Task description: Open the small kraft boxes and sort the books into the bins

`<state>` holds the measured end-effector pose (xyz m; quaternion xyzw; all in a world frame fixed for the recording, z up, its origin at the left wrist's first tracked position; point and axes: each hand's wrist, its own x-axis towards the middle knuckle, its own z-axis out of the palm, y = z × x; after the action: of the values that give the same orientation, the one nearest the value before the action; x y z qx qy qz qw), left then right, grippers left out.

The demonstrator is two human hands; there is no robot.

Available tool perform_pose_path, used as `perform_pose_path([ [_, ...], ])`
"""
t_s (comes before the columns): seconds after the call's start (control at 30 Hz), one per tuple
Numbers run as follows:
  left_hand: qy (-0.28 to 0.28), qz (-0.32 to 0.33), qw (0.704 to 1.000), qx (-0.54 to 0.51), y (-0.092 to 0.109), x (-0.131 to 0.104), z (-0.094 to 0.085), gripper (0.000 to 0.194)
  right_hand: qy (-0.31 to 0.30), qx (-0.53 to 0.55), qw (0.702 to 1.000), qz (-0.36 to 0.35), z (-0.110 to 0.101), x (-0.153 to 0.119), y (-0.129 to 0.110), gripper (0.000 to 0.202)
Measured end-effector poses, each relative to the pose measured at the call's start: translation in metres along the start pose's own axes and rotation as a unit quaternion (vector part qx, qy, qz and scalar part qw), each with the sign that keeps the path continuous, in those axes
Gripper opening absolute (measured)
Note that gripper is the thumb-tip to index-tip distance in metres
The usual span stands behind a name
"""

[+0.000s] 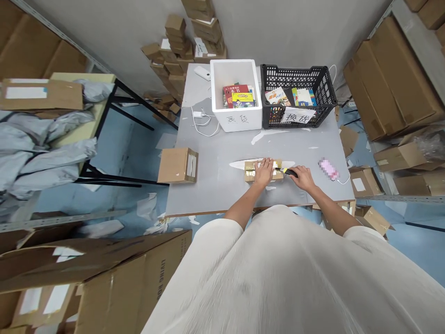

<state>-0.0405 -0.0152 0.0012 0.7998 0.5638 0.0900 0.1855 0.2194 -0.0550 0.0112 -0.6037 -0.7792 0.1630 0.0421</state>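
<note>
Brown cardboard box (249,172) with tape lies right under the left hand (264,171), whose fingers rest extended across its top. Just beside, the right hand (303,178) curls closed around a black cutter (290,173). Beyond the fingers stand a white bin (219,121) and black crate (271,117).

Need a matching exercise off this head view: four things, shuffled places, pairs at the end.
Things:
1. left hand
2. box cutter
3. white bin
4. larger carton

Places:
A. beside the black crate
B. near the left edge of the table
C. flat on top of the taped box
D. gripped in the right hand

Pairs: 1-C, 2-D, 3-A, 4-B
</note>
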Motion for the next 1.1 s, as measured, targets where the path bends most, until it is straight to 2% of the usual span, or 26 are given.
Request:
perform_pose_path([
  [0.33, 0.004, 0.008, 1.000, 0.007, -0.001, -0.001, 0.001, 0.065, -0.039, 0.014, 0.999, -0.021, -0.010, 0.012, 0.006, 0.048],
  [0.43, -0.001, 0.005, 1.000, 0.011, -0.001, -0.005, 0.002, 0.065, -0.039, 0.036, 0.998, -0.021, -0.012, 0.013, 0.017, 0.047],
  [0.5, -0.003, 0.004, 1.000, 0.011, -0.001, -0.007, 0.004, 0.064, -0.014, 0.045, 0.999, 0.003, -0.016, 0.009, 0.030, 0.049],
  [0.6, -0.004, 0.004, 1.000, 0.006, -0.001, -0.010, 0.007, 0.063, 0.050, 0.054, 0.994, 0.085, -0.023, 0.000, 0.052, 0.054],
  [0.73, -0.007, -0.003, 1.000, 0.003, 0.000, -0.010, 0.006, 0.065, 0.028, 0.080, 0.991, 0.100, -0.019, -0.002, 0.061, 0.052],
  [0.87, -0.030, 0.000, 1.000, 0.000, 0.000, -0.014, -0.001, 0.071, 0.019, 0.105, 0.978, 0.180, -0.003, 0.001, 0.056, 0.048],
  [1.0, -0.027, -0.005, 1.000, 0.007, -0.009, -0.032, -0.006, 0.072, -0.010, 0.127, 0.965, 0.230, 0.011, -0.004, 0.059, 0.042],
  [1.1, -0.010, -0.043, 0.999, 0.010, -0.021, -0.053, -0.007, 0.067, -0.012, 0.128, 0.956, 0.262, 0.020, -0.007, 0.070, 0.043],
])
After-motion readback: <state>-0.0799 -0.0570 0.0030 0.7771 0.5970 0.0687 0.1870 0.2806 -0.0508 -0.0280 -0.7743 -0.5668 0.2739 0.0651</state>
